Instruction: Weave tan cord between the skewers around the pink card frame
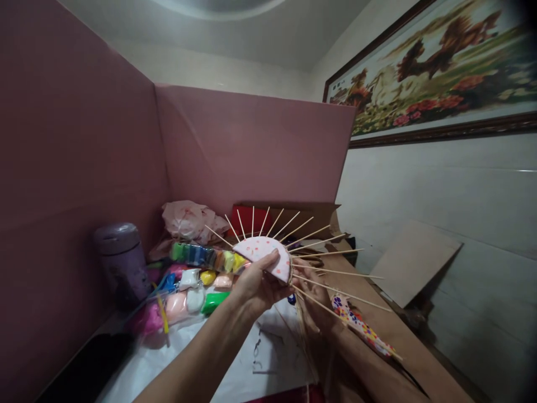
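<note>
A pale pink half-disc with small reddish dots (262,246) has many thin wooden sticks (297,232) fanning out from its curved edge. My left hand (255,282) grips it, thumb on the dotted face and fingers underneath. My right hand (316,302) is closed near the disc's right edge, partly behind the lower sticks. What its fingers pinch is hidden. Along the curved edge, between the stick bases, runs a thin tan strand (291,263). Similar strands hang down below the hands.
Bagged colored clay packs (184,305) and a row of clay colors (201,256) lie to the left, near a purple flask (121,263). A crumpled plastic bag (191,219) sits behind. White paper (251,358) lies below; a flower-patterned strip (361,324) is at right.
</note>
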Tool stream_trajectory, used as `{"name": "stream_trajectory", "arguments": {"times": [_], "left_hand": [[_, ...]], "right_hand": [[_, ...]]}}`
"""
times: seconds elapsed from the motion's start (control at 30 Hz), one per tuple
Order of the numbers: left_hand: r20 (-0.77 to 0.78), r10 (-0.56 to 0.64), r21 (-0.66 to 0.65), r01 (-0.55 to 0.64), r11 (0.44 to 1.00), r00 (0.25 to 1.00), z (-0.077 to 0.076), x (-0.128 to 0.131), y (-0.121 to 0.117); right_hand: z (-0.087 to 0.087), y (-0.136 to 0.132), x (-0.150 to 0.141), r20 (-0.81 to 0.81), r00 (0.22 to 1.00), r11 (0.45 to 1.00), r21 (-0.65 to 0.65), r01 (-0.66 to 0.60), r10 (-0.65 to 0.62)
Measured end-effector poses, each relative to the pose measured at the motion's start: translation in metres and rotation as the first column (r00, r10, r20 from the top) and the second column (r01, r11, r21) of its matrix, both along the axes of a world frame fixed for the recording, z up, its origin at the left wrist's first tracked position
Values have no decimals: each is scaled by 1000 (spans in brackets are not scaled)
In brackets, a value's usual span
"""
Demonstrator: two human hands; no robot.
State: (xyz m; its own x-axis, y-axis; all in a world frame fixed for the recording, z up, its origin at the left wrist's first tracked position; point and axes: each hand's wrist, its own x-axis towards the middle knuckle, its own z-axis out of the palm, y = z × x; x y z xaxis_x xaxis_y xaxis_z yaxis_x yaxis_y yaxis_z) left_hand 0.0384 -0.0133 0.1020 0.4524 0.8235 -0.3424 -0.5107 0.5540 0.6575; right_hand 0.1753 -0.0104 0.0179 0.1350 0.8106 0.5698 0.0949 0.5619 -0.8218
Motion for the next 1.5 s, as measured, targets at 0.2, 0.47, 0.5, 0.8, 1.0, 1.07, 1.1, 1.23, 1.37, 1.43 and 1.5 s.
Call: {"name": "stream_trajectory", "arguments": {"times": [0.2,0.47,0.5,0.8,1.0,1.07,1.1,1.23,1.37,1.43,1.5], "left_hand": [[-11,-29,-24,28,999,1000,-8,-2,10],[-61,-31,-74,26,997,998,-12,-5,16],[-45,-39,-78,35,996,998,-12,-5,17],[-2,-13,-76,13,997,1000,-16,-1,17],[-20,-8,-79,7,997,1000,-18,3,14],[12,8,-85,-7,996,1000,-20,5,14],[29,18,-85,-15,996,999,-21,5,14],[21,55,-63,-54,997,998,-25,6,16],[-88,23,-21,-25,999,996,-28,6,17],[-113,17,-10,-19,1000,993,-29,6,17],[-128,27,-11,-28,1000,991,-30,6,16]], "right_hand": [[15,-21,-16,-220,947,956,-126,-264,233],[-4,-9,-11,-352,922,973,-102,-209,161],[-4,-10,-10,-333,931,976,-98,-194,152],[6,-21,-13,-199,975,988,-96,-120,99],[6,-22,-15,-159,985,993,-82,-80,66],[6,-23,-17,-173,981,993,-67,-99,86],[6,-22,-18,-176,980,992,-62,-108,96],[0,-19,-18,-164,985,996,-60,-60,50],[-10,-13,-15,-158,987,995,-89,-32,17],[-13,-12,-14,-177,983,994,-97,-58,40],[-15,-13,-13,-198,978,991,-98,-93,72]]}}
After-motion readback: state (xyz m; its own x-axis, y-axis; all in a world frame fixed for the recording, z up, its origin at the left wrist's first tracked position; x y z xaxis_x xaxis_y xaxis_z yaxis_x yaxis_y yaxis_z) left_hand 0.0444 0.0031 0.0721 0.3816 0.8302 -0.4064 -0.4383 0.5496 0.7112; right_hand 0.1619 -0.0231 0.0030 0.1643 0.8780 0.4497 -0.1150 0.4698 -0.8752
